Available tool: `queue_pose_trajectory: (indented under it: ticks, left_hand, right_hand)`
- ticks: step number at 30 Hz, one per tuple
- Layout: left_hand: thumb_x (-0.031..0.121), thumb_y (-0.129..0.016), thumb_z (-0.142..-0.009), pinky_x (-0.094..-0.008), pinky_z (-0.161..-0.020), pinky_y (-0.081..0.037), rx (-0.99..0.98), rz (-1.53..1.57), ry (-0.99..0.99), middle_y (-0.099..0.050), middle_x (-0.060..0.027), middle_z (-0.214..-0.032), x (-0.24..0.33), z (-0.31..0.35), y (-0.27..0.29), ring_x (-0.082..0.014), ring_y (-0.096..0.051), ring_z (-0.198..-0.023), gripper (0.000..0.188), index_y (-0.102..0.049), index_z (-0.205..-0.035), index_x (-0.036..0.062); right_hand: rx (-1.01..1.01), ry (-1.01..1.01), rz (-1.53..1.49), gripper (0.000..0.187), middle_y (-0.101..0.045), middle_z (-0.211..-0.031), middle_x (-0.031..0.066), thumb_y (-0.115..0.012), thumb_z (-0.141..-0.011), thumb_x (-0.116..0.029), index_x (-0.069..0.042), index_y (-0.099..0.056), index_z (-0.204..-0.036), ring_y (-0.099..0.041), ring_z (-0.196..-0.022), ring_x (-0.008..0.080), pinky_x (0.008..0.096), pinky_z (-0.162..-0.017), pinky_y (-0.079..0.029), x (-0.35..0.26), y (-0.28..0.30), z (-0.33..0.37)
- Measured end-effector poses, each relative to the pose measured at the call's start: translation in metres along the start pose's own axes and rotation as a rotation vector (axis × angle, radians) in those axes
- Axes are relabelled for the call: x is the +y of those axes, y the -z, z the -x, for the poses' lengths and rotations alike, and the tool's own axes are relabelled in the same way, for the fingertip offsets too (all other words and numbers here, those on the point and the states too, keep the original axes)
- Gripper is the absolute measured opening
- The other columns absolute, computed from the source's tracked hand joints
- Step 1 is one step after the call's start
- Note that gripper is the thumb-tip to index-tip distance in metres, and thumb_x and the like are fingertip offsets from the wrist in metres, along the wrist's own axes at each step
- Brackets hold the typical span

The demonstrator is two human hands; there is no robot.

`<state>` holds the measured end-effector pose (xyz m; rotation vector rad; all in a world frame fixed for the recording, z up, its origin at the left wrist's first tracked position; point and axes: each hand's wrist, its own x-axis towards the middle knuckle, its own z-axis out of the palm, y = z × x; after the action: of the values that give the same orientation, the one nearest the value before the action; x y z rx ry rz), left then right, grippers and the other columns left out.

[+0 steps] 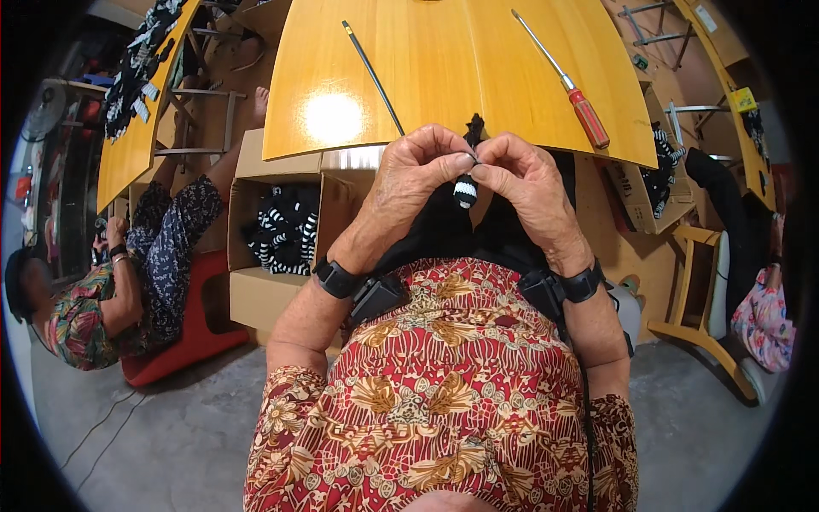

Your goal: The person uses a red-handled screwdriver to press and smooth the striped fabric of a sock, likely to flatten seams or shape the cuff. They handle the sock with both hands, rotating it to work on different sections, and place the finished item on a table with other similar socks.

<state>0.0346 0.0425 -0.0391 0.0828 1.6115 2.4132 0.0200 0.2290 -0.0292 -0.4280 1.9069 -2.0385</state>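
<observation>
My left hand (426, 162) and my right hand (522, 177) meet just in front of the table's near edge, fingertips almost touching. Both are closed in a pinch on the dark middle of a small black-and-white striped fabric piece (465, 191). Its rounded striped end hangs below my fingers, while a ragged black end sticks up above them against the tabletop. Exactly what lies between the fingertips is partly hidden. A thin black stick (372, 75) with a yellowish band near its tip lies beyond my left hand. Beyond my right hand rests a screwdriver (587, 118) with a red handle.
The yellow wooden table (444, 68) spreads ahead. An open cardboard box (271, 299) holding striped fabric pieces stands at left; another box (636, 203) is at right. People sit on both sides, near a red chair (192, 350) and a wooden-framed chair (695, 333).
</observation>
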Motion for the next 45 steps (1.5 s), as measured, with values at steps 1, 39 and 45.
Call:
queue_pose_trajectory:
  ticks: [1,39,45]
  left_hand:
    - [0.012,-0.070,-0.085,-0.0213,-0.077,-0.047,0.007,0.020,-0.009,-0.064,0.0002,-0.091,0.003,0.000,-0.001,-0.0064,-0.057,-0.083,0.018,-0.063,-0.100,0.0040]
    - [0.014,-0.064,-0.092,-0.0169,-0.051,-0.032,0.082,0.282,-0.006,-0.054,0.0025,-0.077,-0.017,-0.006,-0.009,-0.0040,-0.040,-0.057,0.013,-0.053,-0.097,0.0077]
    - [0.015,-0.065,-0.091,-0.0155,-0.046,-0.030,-0.146,0.333,0.082,-0.054,0.0048,-0.077,-0.006,-0.004,-0.002,-0.0010,-0.038,-0.054,0.015,-0.055,-0.098,0.0086]
  right_hand:
    - [0.029,0.016,-0.020,0.008,-0.058,-0.081,-0.0044,-0.066,-0.087,-0.009,-0.004,-0.061,-0.090,-0.053,-0.077,0.0035,0.0189,-0.071,-0.044,-0.002,0.000,0.000]
    - [0.303,0.109,0.291,0.013,-0.048,-0.069,-0.0015,-0.060,-0.087,-0.002,0.000,-0.050,-0.079,-0.047,-0.068,0.0057,0.0226,-0.062,-0.042,-0.012,-0.011,-0.012]
    - [0.254,-0.019,0.028,0.012,-0.051,-0.070,-0.0035,-0.061,-0.087,0.000,-0.002,-0.052,-0.078,-0.049,-0.067,0.0032,0.0206,-0.061,-0.042,-0.010,-0.012,-0.014]
